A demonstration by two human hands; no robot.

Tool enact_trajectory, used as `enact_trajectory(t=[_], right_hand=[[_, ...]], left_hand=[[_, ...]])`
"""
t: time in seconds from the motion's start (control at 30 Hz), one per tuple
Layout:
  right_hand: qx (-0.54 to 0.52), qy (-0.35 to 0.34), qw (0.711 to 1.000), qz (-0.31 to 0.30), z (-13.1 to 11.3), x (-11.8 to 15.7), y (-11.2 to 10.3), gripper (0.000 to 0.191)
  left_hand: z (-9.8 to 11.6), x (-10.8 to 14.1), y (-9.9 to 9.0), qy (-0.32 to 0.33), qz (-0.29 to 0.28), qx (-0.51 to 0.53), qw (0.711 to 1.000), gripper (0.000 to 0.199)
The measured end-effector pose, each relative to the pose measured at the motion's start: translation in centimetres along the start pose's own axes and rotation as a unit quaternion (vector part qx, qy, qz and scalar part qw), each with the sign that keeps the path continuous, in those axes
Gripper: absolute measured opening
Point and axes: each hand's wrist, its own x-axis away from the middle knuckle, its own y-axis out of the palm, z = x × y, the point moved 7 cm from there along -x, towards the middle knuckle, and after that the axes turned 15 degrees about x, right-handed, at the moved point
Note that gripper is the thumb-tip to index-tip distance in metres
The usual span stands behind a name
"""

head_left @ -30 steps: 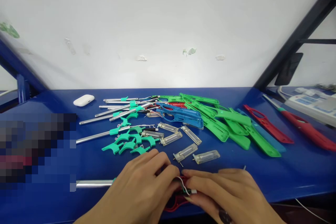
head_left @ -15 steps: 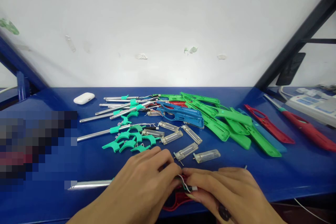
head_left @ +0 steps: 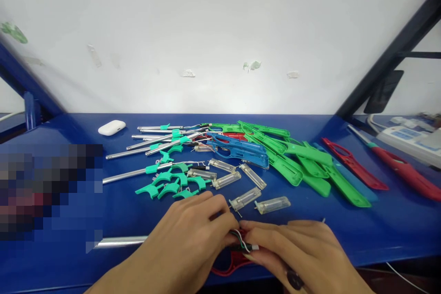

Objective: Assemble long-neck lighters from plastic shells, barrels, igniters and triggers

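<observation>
The red casing [head_left: 239, 258] is lying beneath my hands near the table's [head_left: 372, 234] front edge. Over it, my right hand [head_left: 296, 248] is pinching the black wired piece [head_left: 245, 247]; my left hand [head_left: 193, 229] is resting curled alongside, fingertips hidden, its grip unclear. Clear plastic parts [head_left: 274, 205] are lying just beyond.

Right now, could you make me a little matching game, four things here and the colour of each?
Things:
1. Shell between the left hand and right hand
2. Curved pieces
3. Rounded case
4. Thin tubes

Colours:
A. White
B. Silvery
C. Red
D. Turquoise

Pairs: 1-C, 2-D, 3-A, 4-B
</observation>
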Motion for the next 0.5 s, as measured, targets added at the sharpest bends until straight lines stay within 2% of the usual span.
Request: enact_trajectory(t=[0.27,0.5], right_hand=[[-0.005,0.0,1.0,-0.003,-0.1,-0.2,0.3,0.028],[-0.005,0.004,1.0,-0.003,0.0,0.2,0.1,0.028]], left_hand=[[-0.4,0.4,0.6,-0.001,0.013,-0.027,1.0,0.021],[1.2,0.4,-0.9,0.023,0.002,-0.046,0.999,0.025]])
